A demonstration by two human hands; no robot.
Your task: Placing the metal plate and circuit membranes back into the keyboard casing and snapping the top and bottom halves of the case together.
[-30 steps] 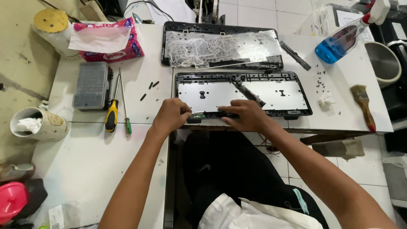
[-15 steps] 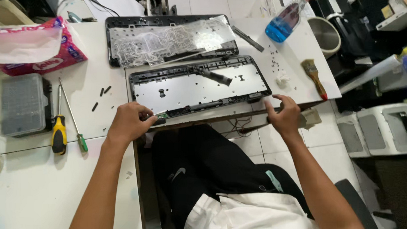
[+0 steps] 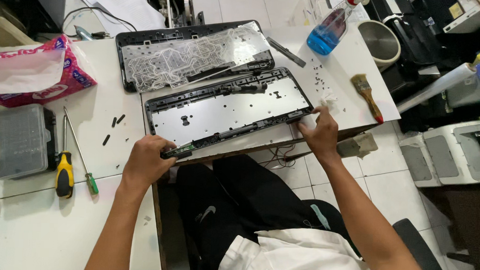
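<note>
Black keyboard shell with bare grey metal backplate (image 3: 227,110) sits at the near edge of the white desk (image 3: 50,235), partly overhanging the gap above the lap. Left hand (image 3: 146,161) fingers curled, pinching the near-left corner by the small green circuit strip (image 3: 180,149). Right hand (image 3: 319,133) fingers pressed on the near-right corner. Risks: shell tipping off the edge if either grip slips; flexing could crack the strip. Loose black screws (image 3: 112,126) nearby could get swept off.

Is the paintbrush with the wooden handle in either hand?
No, the paintbrush with the wooden handle lies alone on the white table.
</note>
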